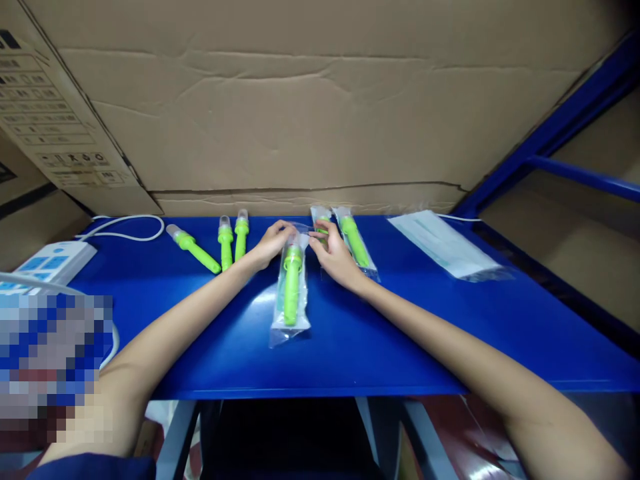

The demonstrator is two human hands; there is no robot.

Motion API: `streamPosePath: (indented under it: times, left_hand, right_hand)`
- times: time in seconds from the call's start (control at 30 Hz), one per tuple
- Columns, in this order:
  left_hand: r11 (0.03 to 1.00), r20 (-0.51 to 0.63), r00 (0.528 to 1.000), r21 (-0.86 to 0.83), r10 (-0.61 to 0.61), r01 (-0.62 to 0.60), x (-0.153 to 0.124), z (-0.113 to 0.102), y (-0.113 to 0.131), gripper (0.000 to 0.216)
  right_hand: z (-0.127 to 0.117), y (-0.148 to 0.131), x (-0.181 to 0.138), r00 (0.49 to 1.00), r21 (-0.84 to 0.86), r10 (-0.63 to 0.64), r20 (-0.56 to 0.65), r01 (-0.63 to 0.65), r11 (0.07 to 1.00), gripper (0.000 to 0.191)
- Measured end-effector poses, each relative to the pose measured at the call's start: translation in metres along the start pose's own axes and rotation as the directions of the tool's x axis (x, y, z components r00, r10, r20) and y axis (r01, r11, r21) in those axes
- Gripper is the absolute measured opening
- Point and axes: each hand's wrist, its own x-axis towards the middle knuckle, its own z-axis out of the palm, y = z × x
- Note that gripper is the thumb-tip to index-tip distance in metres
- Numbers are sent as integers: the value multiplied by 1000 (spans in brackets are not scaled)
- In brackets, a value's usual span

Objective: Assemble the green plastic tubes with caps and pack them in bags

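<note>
A green tool in a clear plastic bag [291, 287] lies lengthwise in the middle of the blue table [400, 333]. My left hand [273, 241] pinches the bag's far open end from the left. My right hand [334, 257] pinches the same end from the right, fingers curled on the plastic. Just behind my right hand lie two more bagged green tools [353, 241]. To the left of my left hand lie three unbagged green tools [226, 243] with clear caps.
A stack of flat clear bags [443, 243] lies at the right back of the table. A white power strip [50, 261] and its cable [127, 227] sit at the left. Cardboard sheets [300, 107] wall off the back. A blue frame rail [575, 173] runs at right.
</note>
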Motion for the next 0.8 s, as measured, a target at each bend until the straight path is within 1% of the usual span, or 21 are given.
streamPosePath:
  times: [0.1,0.17,0.2,0.27,0.33,0.37,0.43,0.57,0.63,0.7,0.8]
  left_hand:
    - [999,4,1000,-43,-5,5,2,4,0,10]
    - [997,1,1000,-71,-3,3,6,3,-1,10]
    - [996,5,1000,-85,-3,3,8,2,-2,10]
    - [992,15,1000,-123,0,2,13,0,-7,9]
    - [986,2,1000,-168,10,-9,16,0,-12,10]
    - [982,-11,1000,-191,13,-15,17,-1,-14,11]
    - [971,-25,1000,-238,9,-15,18,-1,-17,13]
    - [946,11,1000,-323,-12,15,17,-3,-17,15]
    - [938,50,999,-347,-4,21,16,-5,-17,13]
    - [933,85,996,-359,0,31,15,-7,-17,18]
    - [935,88,996,-351,-21,51,15,-8,-20,21]
  right_hand:
    - [7,1,17,992,1,118,-52,-118,993,50]
    - [8,4,31,987,1,140,-75,-140,990,57]
    - [9,6,37,986,12,152,-66,-152,988,58]
    - [8,11,46,976,54,218,-15,-216,975,52]
    - [7,15,52,959,112,280,50,-284,952,39]
    - [7,17,53,952,146,296,79,-304,941,33]
    - [6,18,53,951,218,288,112,-306,927,25]
    - [-1,12,51,955,296,263,140,-294,909,22]
    - [-7,8,51,944,299,275,181,-319,900,21]
    - [-11,5,52,931,290,293,218,-349,891,22]
    - [-14,5,54,925,282,321,203,-369,885,20]
